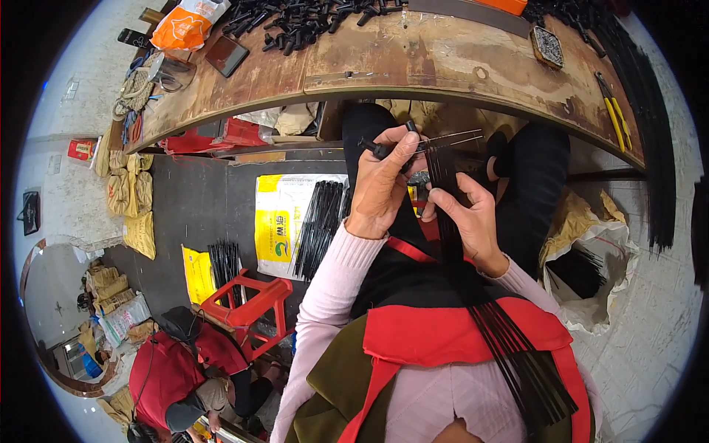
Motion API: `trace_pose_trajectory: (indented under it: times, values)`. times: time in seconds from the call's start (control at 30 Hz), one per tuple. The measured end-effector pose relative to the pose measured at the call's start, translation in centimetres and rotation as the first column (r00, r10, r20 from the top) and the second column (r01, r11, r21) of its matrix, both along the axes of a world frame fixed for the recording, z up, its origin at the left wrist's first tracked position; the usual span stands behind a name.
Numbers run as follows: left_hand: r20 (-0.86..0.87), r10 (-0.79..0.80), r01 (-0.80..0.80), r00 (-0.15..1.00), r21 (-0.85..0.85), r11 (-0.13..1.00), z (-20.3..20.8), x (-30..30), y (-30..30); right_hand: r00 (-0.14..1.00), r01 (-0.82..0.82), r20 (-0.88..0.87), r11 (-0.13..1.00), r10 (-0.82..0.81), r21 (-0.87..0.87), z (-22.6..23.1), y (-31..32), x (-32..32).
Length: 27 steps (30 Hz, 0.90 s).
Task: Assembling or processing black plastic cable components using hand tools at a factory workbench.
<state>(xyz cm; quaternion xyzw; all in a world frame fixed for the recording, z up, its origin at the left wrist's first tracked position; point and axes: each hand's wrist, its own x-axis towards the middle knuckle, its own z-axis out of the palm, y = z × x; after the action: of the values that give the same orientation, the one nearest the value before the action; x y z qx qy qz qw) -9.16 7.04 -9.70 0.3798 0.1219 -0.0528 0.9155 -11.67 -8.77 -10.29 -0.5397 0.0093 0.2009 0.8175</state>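
Observation:
My left hand (385,177) is closed, thumb and fingers pinching a small black piece with a knobbed handle (377,150). Two thin metal prongs (461,138) stick out from there to the right, across the top of a bundle of long, thin black strips (443,166). My right hand (474,221) grips that bundle a little lower down, thumb on top. From the grip the strips run down over my lap and red apron (450,336), fanning out at their lower ends. My left fingers partly hide how the prongs, the black piece and the strips meet.
A worn wooden table (436,55) curves across the far side, bearing a heap of black plastic parts (310,22), yellow-handled pliers (614,114) and a small tray (546,48). More strips (321,229) lie on a sack to the left. A red stool (251,306) and another person (173,376) are lower left.

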Motion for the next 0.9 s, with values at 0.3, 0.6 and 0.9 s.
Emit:
trace_pose_trajectory:
  times: [0.3, 0.6, 0.9]
  values:
    - [-0.030, 0.022, -0.022, 0.999, -0.013, 1.000, 0.0, 0.0, 0.1, 1.000, 0.025, 0.006, 1.000, -0.025, -0.013, 0.0, 0.2, -0.1]
    - [-0.055, -0.028, 0.023, 0.998, -0.074, 0.997, 1.1, -0.8, 0.2, 0.997, 0.023, 0.072, 0.998, -0.019, -0.067, -0.1, 0.1, -0.3]
    - [-0.033, 0.030, -0.028, 0.999, 0.065, 0.998, 1.3, -1.5, 0.2, 0.996, -0.046, 0.069, 0.993, 0.054, -0.106, 0.7, -0.1, 0.5]
